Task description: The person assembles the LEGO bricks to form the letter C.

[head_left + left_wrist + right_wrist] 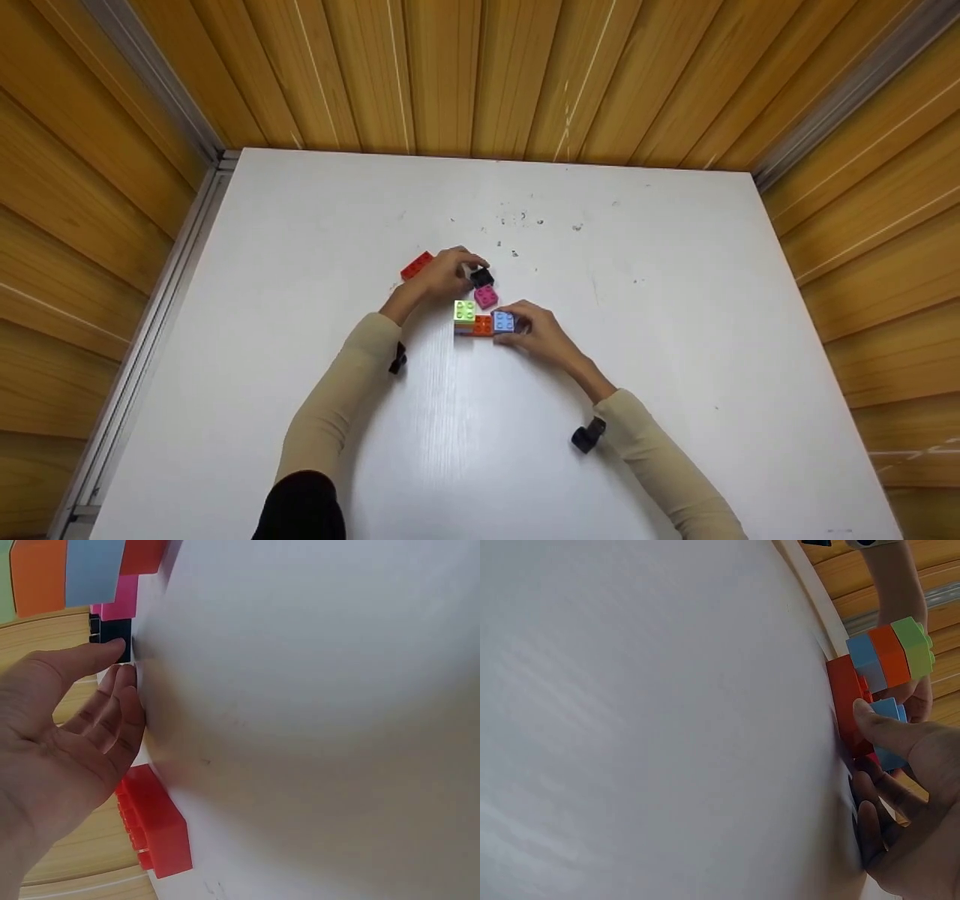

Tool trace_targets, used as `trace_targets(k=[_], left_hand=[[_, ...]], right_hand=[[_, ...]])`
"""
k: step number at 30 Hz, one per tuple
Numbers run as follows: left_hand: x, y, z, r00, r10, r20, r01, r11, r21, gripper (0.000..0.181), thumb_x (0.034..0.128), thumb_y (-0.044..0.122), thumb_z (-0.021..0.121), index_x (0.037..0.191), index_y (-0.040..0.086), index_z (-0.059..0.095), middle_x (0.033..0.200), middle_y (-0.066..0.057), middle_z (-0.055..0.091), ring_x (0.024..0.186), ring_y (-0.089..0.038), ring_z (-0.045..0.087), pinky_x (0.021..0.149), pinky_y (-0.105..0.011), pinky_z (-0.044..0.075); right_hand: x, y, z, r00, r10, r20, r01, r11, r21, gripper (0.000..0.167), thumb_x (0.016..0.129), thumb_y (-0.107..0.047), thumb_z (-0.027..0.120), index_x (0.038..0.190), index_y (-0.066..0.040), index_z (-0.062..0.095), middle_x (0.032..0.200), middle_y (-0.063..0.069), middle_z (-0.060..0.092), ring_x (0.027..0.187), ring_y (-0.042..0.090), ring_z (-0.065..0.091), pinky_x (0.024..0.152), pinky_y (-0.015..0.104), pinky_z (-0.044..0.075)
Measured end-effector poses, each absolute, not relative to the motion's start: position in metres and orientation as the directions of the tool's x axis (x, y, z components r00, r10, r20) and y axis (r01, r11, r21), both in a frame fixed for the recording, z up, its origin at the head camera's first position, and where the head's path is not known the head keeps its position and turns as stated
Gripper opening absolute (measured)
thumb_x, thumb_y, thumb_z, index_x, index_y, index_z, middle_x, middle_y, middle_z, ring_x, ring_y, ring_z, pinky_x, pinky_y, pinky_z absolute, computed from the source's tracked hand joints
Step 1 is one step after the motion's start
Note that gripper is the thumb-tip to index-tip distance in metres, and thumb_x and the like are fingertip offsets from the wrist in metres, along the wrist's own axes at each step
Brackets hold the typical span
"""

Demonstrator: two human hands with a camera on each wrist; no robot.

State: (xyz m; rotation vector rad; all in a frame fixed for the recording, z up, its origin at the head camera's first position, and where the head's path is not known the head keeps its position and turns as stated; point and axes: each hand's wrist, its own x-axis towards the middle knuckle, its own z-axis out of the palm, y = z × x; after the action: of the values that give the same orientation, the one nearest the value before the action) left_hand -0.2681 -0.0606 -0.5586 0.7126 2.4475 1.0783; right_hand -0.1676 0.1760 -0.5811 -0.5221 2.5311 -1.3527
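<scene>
My left hand (448, 271) reaches over the table to a black brick (482, 277); its thumb lies on the brick's side in the left wrist view, index finger at the far side. Touching or close to the black brick is a pink brick (486, 296). My right hand (541, 330) grips the right end of a small build at a blue brick (503, 322), which sits on a long red brick (846, 701). On that red brick's other end stands a stack of another blue brick (866, 664), an orange brick (889, 655) and a light green brick (464, 310) on top.
A separate red brick (417, 265) lies beside the left wrist. The white table (675, 315) has small dark marks toward its back. Wood-pattern walls (442, 75) close off the back and both sides.
</scene>
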Motion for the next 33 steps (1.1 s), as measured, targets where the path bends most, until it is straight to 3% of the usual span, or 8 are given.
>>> trace_targets(k=[10, 22, 33], left_hand=[[-0.267, -0.063, -0.563, -0.865, 0.493, -0.095, 0.285, 0.638, 0.715, 0.038, 0.09, 0.003, 0.074, 0.127, 0.002, 0.066, 0.121, -0.021, 0.065, 0.109, -0.034, 0.061, 0.098, -0.044, 0.051], [-0.262, -0.059, -0.564, -0.887, 0.455, -0.073, 0.306, 0.699, 0.646, 0.043, 0.0892, 0.011, 0.078, 0.13, 0.004, 0.067, 0.12, -0.019, 0.065, 0.11, -0.033, 0.062, 0.094, -0.044, 0.051], [-0.259, -0.066, -0.549, -0.877, 0.48, -0.015, 0.312, 0.595, 0.74, 0.04, 0.0901, 0.01, 0.077, 0.127, -0.002, 0.066, 0.122, -0.021, 0.066, 0.103, -0.035, 0.067, 0.091, -0.043, 0.055]], right_hand=[[-0.167, 0.175, -0.581, -0.911, -0.411, -0.035, -0.204, 0.523, -0.828, 0.049, 0.084, -0.02, 0.084, 0.129, -0.009, 0.07, 0.118, 0.012, 0.071, 0.097, 0.019, 0.058, 0.084, 0.027, 0.044], [-0.166, 0.176, -0.579, -0.913, -0.406, -0.042, -0.192, 0.519, -0.833, 0.05, 0.083, -0.018, 0.084, 0.129, -0.006, 0.069, 0.114, 0.013, 0.071, 0.092, 0.018, 0.058, 0.081, 0.024, 0.046], [-0.167, 0.176, -0.581, -0.912, -0.406, -0.056, -0.178, 0.515, -0.838, 0.048, 0.083, -0.017, 0.084, 0.128, -0.007, 0.069, 0.112, 0.013, 0.07, 0.09, 0.017, 0.057, 0.079, 0.025, 0.046]])
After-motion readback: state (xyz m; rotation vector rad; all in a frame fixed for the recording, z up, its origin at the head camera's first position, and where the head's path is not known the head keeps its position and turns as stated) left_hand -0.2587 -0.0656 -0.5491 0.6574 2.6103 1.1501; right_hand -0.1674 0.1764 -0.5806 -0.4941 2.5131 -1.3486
